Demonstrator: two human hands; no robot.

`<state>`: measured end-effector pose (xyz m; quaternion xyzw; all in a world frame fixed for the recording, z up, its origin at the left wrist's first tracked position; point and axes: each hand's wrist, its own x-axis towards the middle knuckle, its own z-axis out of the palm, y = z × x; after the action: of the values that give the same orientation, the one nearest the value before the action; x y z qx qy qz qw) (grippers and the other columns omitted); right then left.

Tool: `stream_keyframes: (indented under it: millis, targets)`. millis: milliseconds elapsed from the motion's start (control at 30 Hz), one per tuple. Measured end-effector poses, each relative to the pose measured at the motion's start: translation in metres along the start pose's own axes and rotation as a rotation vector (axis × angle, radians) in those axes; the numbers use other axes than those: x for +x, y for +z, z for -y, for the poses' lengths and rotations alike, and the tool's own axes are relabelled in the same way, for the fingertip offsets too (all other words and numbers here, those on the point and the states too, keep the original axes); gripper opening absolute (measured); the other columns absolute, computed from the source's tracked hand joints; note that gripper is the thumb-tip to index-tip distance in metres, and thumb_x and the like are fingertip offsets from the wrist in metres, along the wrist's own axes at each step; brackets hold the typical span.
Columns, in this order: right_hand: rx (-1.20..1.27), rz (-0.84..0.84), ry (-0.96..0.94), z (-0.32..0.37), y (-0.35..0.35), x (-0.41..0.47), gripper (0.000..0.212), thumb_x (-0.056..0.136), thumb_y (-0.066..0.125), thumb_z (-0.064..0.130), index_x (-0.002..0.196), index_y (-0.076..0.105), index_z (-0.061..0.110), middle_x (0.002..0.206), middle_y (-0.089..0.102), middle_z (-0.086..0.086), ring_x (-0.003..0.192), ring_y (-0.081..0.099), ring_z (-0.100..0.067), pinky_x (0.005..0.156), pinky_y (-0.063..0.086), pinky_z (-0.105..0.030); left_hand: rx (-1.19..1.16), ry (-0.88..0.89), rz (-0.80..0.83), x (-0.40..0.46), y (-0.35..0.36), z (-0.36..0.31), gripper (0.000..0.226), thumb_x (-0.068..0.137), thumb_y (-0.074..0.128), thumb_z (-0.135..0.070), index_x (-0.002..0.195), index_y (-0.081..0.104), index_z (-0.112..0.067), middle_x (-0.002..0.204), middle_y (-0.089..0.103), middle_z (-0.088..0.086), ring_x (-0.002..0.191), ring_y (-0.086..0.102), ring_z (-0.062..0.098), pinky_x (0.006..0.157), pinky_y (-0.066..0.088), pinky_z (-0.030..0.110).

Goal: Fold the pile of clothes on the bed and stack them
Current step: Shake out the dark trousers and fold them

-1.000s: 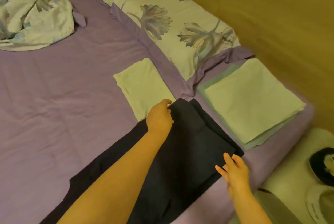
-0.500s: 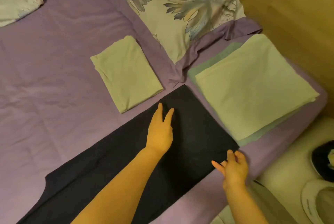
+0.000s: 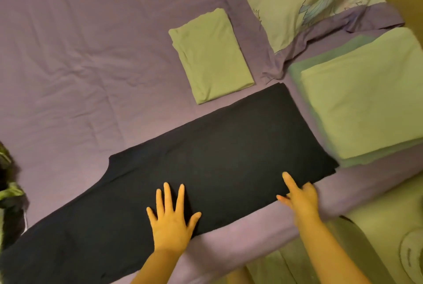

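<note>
I see the left hand (image 3: 172, 222) flat, fingers (image 3: 167, 196) spread, pressing the dark garment (image 3: 206, 157) on the bed (image 3: 68, 66). Right hand (image 3: 302, 196) rests its extended fingers on the garment's near edge, gripping nothing. Beyond the fingers lie a folded green shirt (image 3: 212, 54) and a green stack (image 3: 366, 91)

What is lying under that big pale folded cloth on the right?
Under the pale folded cloth a greenish folded layer peeks out along its left and near edges. How far it reaches underneath, or whether anything more lies below, is covered.
</note>
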<state>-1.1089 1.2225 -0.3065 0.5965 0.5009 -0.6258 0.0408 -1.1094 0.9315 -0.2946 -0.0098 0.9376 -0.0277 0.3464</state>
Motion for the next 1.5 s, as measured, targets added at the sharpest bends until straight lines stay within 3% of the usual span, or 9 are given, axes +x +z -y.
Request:
stream_keyframes:
  millis: [167, 333, 567, 700, 833, 967, 1067, 1300, 1500]
  targets:
    - [-0.098, 0.168, 0.032, -0.049, 0.043, -0.049, 0.036, 0.088, 0.061, -0.002, 0.123, 0.054, 0.005, 0.109, 0.062, -0.01, 0.092, 0.062, -0.033, 0.051, 0.054, -0.029, -0.037, 0.042, 0.007, 0.002, 0.008, 0.009, 0.087, 0.088, 0.033, -0.07, 0.149, -0.017, -0.033, 0.156, -0.027, 0.009, 0.145, -0.019, 0.034, 0.115, 0.01, 0.058]
    - [0.077, -0.067, 0.055, -0.065, 0.043, -0.065, 0.019, 0.09, 0.056, -0.006, 0.077, 0.045, 0.004, 0.07, 0.046, -0.009, 0.062, 0.05, -0.021, 0.08, 0.051, -0.049, -0.096, 0.147, 0.016, -0.001, 0.005, 0.028, 0.077, 0.095, 0.044, -0.052, 0.151, -0.005, -0.036, 0.158, -0.023, 0.008, 0.145, -0.018, 0.034, 0.117, 0.009, 0.056]
    - [-0.079, -0.222, -0.281, -0.076, 0.055, -0.096, 0.032, 0.087, 0.066, 0.009, 0.071, 0.042, 0.021, 0.071, 0.05, -0.007, 0.062, 0.048, -0.02, 0.058, 0.046, -0.021, -0.157, 0.145, 0.01, -0.026, 0.024, 0.05, 0.061, 0.099, 0.043, -0.045, 0.151, 0.011, -0.039, 0.161, -0.008, 0.006, 0.147, -0.007, 0.03, 0.119, 0.007, 0.049]
    - [0.073, 0.188, -0.036, -0.084, 0.077, -0.114, 0.016, 0.095, 0.051, 0.004, 0.109, 0.057, 0.009, 0.104, 0.063, -0.012, 0.095, 0.064, -0.024, 0.077, 0.054, -0.032, -0.223, 0.138, -0.014, -0.038, 0.035, 0.057, 0.047, 0.1, 0.041, -0.041, 0.146, 0.031, -0.038, 0.155, 0.018, 0.003, 0.141, 0.02, 0.026, 0.114, 0.025, 0.04]
    - [0.084, 0.099, 0.087, -0.086, 0.082, -0.119, 0.044, 0.098, 0.039, -0.001, 0.141, 0.034, 0.003, 0.141, 0.042, -0.022, 0.129, 0.045, -0.037, 0.094, 0.045, -0.046, -0.296, 0.187, 0.04, -0.04, 0.043, 0.084, 0.038, 0.102, 0.037, -0.037, 0.139, 0.043, -0.035, 0.132, 0.044, -0.003, 0.118, 0.044, 0.02, 0.093, 0.04, 0.033]
    - [-0.025, 0.152, 0.029, -0.086, 0.112, -0.131, 0.051, 0.095, 0.047, -0.005, 0.14, 0.035, 0.016, 0.128, 0.048, -0.015, 0.111, 0.056, -0.029, 0.076, 0.052, -0.039, -0.563, 0.184, 0.208, -0.039, 0.047, 0.105, 0.032, 0.102, 0.04, -0.031, 0.132, 0.049, -0.029, 0.116, 0.058, 0.0, 0.103, 0.057, 0.021, 0.08, 0.048, 0.034]
    - [-0.078, 0.148, 0.108, -0.1, 0.125, -0.14, 0.048, 0.098, 0.043, 0.004, 0.143, 0.031, 0.014, 0.136, 0.045, -0.017, 0.123, 0.05, -0.033, 0.092, 0.048, -0.048, -0.738, 0.141, 0.23, -0.039, 0.044, 0.114, 0.025, 0.1, 0.045, -0.027, 0.122, 0.055, -0.023, 0.103, 0.065, 0.005, 0.093, 0.061, 0.024, 0.079, 0.05, 0.036]
    - [-0.798, 0.292, -0.464, -0.106, 0.174, -0.161, 0.04, 0.095, 0.05, 0.004, 0.134, 0.048, 0.01, 0.133, 0.051, -0.013, 0.114, 0.055, -0.027, 0.094, 0.046, -0.038, -0.468, -0.056, -0.271, -0.015, 0.031, 0.18, 0.045, 0.097, 0.05, -0.03, 0.14, 0.042, -0.026, 0.14, 0.041, 0.002, 0.129, 0.037, 0.023, 0.104, 0.035, 0.033]
    - [-1.797, 0.765, -0.99, -0.1, 0.302, -0.173, 0.064, 0.099, 0.038, 0.045, 0.152, 0.006, 0.029, 0.161, -0.004, 0.001, 0.146, -0.011, -0.026, 0.115, 0.013, -0.054, -0.247, -0.151, -0.093, 0.004, 0.032, 0.21, 0.11, 0.082, 0.056, -0.063, 0.141, -0.031, -0.035, 0.155, -0.029, 0.012, 0.142, -0.025, 0.039, 0.11, -0.001, 0.066]
